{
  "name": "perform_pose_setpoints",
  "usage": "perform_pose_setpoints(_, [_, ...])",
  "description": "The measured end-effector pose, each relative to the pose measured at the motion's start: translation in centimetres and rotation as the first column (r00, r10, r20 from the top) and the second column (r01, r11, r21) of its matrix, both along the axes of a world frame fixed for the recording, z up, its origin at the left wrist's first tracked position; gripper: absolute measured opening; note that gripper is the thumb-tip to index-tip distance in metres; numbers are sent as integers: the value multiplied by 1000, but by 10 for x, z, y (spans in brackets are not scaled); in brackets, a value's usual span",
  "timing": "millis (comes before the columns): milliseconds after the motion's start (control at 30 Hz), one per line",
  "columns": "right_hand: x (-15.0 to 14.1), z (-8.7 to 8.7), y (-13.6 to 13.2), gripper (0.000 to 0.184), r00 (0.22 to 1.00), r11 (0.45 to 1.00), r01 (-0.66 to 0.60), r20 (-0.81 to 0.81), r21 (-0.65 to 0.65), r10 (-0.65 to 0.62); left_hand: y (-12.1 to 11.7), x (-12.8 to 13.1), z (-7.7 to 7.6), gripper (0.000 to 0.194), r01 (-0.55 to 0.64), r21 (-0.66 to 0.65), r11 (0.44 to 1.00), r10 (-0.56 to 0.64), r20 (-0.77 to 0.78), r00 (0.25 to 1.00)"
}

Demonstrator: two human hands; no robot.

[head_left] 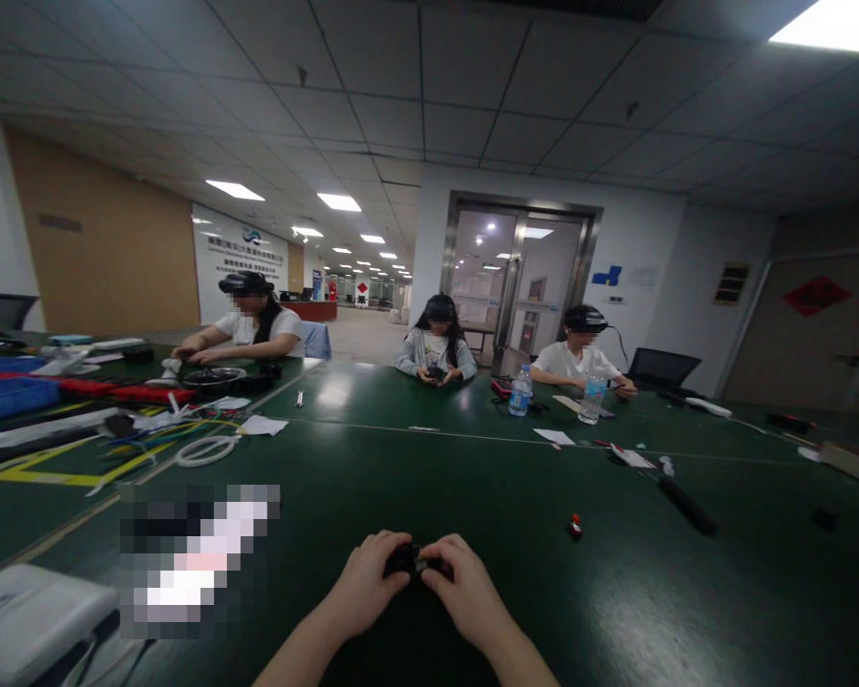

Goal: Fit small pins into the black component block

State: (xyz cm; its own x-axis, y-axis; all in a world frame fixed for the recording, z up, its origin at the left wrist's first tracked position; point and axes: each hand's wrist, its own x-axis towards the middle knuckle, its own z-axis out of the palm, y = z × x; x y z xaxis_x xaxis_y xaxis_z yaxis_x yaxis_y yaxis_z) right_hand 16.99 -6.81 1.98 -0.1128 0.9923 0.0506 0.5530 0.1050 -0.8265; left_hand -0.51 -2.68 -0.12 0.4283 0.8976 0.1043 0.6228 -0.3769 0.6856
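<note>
Just above the green table (315,592), my two hands meet around a small black object (399,560) with a light, silvery part in its middle. My left hand (366,578) grips its left end between thumb and fingers. On the other side, my right hand (461,580) is closed with thumb and index finger at the silvery part and right end. The fingers cover much of the object, and its exact kind cannot be made out. A small red and silver item (575,526) lies on the table right of my hands.
A white box (35,615) and a blurred-out patch are at left, near a coiled white cable (206,450) and blue bins (10,396). Two water bottles (520,391) stand toward the far side. A black rod (687,506) lies at right. Three people in headsets sit opposite.
</note>
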Motion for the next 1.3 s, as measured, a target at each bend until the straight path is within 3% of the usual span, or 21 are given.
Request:
perform_pose_setpoints(233, [2, -3, 5, 21, 1000, 999, -11, -20, 51, 12, -4, 3, 8, 44, -4, -14, 1000, 3, -34, 999])
perform_pose_setpoints(433, [1, -5, 5, 21, 998, 998, 50, -28, 30, -49, -7, 3, 12, 43, -10, -26, 1000, 9, -29, 1000])
perform_pose_setpoints(633, [1, -6, 6, 22, 996, 994, 81, -41, 69, -78, -5, 3, 9, 46, 6, -19, 1000, -6, -8, 1000])
perform_pose_setpoints(1033, [9, -18, 10, 47, 996, 998, 59, -73, -10, -60, -4, 2, 8, 41, -2, -8, 1000, 1, -54, 999])
perform_pose_setpoints(1300, [6, -15, 10, 47, 999, 994, 25, -45, 104, -20, -7, 6, 11, 33, 16, 47, 999, -15, -7, 1000])
